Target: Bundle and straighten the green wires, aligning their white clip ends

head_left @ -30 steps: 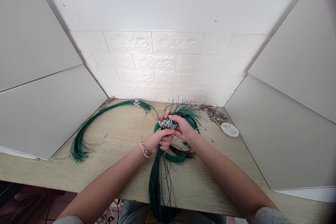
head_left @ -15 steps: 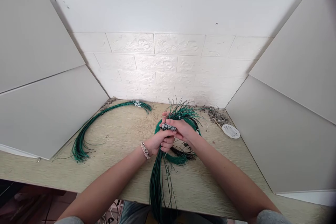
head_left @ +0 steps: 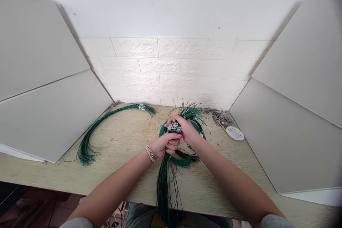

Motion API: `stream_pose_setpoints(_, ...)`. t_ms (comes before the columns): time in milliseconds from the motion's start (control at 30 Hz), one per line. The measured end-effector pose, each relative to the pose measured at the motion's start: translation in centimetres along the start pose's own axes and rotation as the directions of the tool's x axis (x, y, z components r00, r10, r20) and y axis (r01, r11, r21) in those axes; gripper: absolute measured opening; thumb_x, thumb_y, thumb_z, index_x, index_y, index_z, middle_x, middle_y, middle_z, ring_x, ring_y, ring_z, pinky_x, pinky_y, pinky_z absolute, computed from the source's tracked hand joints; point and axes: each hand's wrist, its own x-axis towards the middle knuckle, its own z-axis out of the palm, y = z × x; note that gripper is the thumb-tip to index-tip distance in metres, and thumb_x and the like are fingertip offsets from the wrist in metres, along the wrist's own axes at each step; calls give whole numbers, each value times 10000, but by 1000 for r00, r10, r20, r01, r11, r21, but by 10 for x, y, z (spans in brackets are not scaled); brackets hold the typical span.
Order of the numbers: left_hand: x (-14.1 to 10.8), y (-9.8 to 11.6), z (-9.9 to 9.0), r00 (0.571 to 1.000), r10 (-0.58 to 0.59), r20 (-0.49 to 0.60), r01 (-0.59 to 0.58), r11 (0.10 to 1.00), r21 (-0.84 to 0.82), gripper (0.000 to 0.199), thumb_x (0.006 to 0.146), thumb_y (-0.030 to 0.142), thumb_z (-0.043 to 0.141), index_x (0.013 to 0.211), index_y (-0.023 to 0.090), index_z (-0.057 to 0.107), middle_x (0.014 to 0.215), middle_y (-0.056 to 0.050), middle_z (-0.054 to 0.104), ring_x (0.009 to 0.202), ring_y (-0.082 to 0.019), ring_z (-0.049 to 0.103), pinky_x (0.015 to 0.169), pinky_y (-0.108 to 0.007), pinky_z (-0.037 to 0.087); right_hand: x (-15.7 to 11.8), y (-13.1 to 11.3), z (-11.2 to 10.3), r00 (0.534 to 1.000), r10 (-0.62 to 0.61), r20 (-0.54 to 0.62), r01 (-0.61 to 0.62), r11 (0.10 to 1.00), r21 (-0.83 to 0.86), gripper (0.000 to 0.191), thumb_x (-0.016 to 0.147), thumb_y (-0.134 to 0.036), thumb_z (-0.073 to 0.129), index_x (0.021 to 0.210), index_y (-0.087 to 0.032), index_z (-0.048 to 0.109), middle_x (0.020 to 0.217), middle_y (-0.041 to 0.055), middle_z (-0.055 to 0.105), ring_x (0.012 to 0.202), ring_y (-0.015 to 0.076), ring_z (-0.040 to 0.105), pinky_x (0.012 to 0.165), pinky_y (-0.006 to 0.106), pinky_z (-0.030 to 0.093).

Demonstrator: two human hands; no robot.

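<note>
A thick bundle of thin green and black cords (head_left: 163,185) hangs from my hands over the table's front edge. My left hand (head_left: 169,144) is wrapped round it just below a cluster of white and dark beads (head_left: 175,127). My right hand (head_left: 187,128) curls round the beaded part from the right, fingers at its far side. The cords' loose ends (head_left: 193,111) fan out beyond my right hand. Behind and right of my hands, more green and black cords (head_left: 183,162) lie coiled on the table, partly hidden by my hands.
Another green cord bundle (head_left: 92,131) with white beads curves across the table (head_left: 128,131) at the left. A round white disc (head_left: 235,133) and a thin stick lie at the right, by dark debris (head_left: 221,118). Grey panels (head_left: 53,114) stand on both sides, before a white brick-patterned wall.
The beaded cluster has turned and spread, so more beads show between my hands. My right fingers have shifted round it, and the hanging cords appear slightly farther right.
</note>
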Motion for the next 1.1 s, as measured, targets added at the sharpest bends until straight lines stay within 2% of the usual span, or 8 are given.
stream_pose_setpoints(133,-3,1,4,1000,28,2,-28,999,-33,321,673,360,693,729,176,436,465,135,197,373,-19,67,331,-138,98,-4,-9,5,1000,-21,-21,23,997,71,340,655,-496,670,568,-207,513,608,-5,620,609,154,571,622,288,437)
stream_pose_setpoints(267,-5,1,11,999,37,5,-37,999,-21,359,691,399,696,718,183,411,484,131,170,387,-22,69,341,-134,121,-5,-22,1,995,-96,-2,95,979,181,334,649,-462,710,571,-202,515,590,-8,600,658,165,591,689,302,451)
stream_pose_setpoints(367,-5,-2,15,999,24,30,-23,999,-37,349,727,396,673,709,183,397,505,124,161,394,-24,80,353,-129,152,-2,-36,-9,991,-134,-26,136,964,230,333,649,-435,728,572,-205,500,571,-13,568,645,168,583,707,330,464)
stream_pose_setpoints(533,-1,-9,19,995,-31,93,40,994,-99,298,785,381,629,728,181,415,518,116,170,395,-31,82,350,-132,181,3,-65,-32,976,-146,-161,186,946,266,365,665,-406,729,556,-218,435,527,-26,505,648,175,577,718,363,497)
stream_pose_setpoints(667,-2,-12,22,990,-60,127,73,992,-107,305,804,400,607,717,182,413,505,116,169,400,-37,56,341,-129,185,-4,-91,-48,950,-219,-223,267,941,209,346,699,-409,699,568,-210,448,547,-24,514,705,171,599,765,367,507)
stream_pose_setpoints(767,-5,-12,25,986,-86,140,93,995,-42,340,810,422,592,676,185,390,496,113,179,395,-37,43,338,-137,201,-19,-116,-59,897,-355,-262,395,910,121,347,745,-432,649,568,-207,454,549,-23,521,729,173,610,783,393,501)
stream_pose_setpoints(900,-7,-12,27,971,-121,206,113,992,52,384,791,474,597,651,192,378,480,108,192,382,-44,70,335,-156,223,-47,-149,-67,784,-525,-330,561,828,17,370,835,-421,538,549,-205,445,527,-30,507,689,154,606,792,426,481)
stream_pose_setpoints(1100,-10,-12,29,932,-163,324,128,984,127,461,682,526,692,611,193,382,456,111,212,371,-37,122,364,-180,309,-89,-171,-58,662,-679,-317,687,719,-106,388,843,-400,521,503,-215,492,519,-5,498,619,162,584,787,464,481)
